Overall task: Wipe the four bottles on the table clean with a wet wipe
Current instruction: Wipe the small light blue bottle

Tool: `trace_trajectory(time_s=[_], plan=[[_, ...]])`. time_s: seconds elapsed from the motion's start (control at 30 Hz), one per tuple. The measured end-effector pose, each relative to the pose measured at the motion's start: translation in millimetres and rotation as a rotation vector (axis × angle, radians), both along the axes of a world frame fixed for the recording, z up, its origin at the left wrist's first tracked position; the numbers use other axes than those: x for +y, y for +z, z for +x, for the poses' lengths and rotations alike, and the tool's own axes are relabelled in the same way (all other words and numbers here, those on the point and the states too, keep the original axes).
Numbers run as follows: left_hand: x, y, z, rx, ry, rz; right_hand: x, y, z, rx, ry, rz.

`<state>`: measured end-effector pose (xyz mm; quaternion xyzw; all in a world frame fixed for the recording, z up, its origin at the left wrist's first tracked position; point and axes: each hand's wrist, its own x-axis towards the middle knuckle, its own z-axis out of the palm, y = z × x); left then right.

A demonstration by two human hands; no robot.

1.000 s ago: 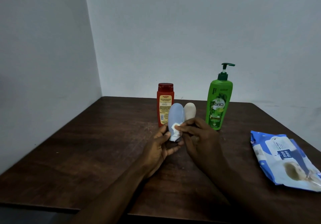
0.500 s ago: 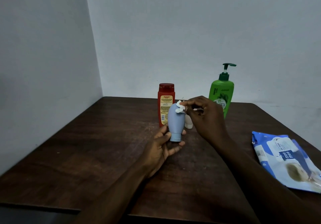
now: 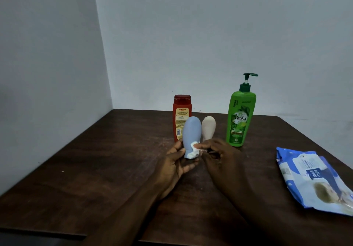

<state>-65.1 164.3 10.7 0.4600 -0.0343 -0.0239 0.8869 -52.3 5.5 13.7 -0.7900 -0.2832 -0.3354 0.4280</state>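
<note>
Head view, left to right: on the table (image 3: 95, 169) I see the red bottle (image 3: 181, 117) standing at centre frame, just behind my left hand (image 3: 174, 166). Its thumb and fingers curl round the narrow lower end of the blue bottle (image 3: 192, 135), steadying it upright for rubbing. The wet wipe (image 3: 193, 149) is pressed there, pinched by the fingertips of my right hand (image 3: 221, 159). The cream bottle (image 3: 208, 127) and green pump bottle (image 3: 239, 119) wait behind. The wipes pack (image 3: 313, 177) lies lower right, handy.

Left hand (image 3: 174, 166) grips blue bottle (image 3: 192, 134); right hand (image 3: 222, 158) presses wipe (image 3: 194, 149) low.
</note>
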Motion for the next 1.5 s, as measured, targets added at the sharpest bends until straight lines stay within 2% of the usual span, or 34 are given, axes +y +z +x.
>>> trace_trajectory(time_s=[0.37,0.6,0.77,0.9,1.1,1.23,1.5], plan=[[-5.3,-1.7,2.2,0.018,0.017,0.084,1.7,-7.2,5.7,0.033,-0.008,-0.036],[-6.6,-0.6,6.1,0.003,0.107,0.207,6.0,7.0,3.1,0.023,0.003,0.07],[-3.6,-1.6,4.6,-0.017,0.032,0.092,7.5,28.5,17.5,0.14,-0.023,0.183],[-3.9,-0.6,5.6,-0.01,0.053,0.055,9.0,49.1,34.6,0.246,0.059,0.247],[-1.5,-1.8,4.9,0.02,0.046,0.074,10.9,63.2,38.4,0.233,0.128,0.204],[0.2,-1.7,4.0,0.004,0.017,0.12,10.5,55.2,32.0,0.224,0.139,0.199],[3.9,-0.1,1.2,-0.037,0.04,0.091,3.9,28.4,4.3,0.179,0.13,0.111]])
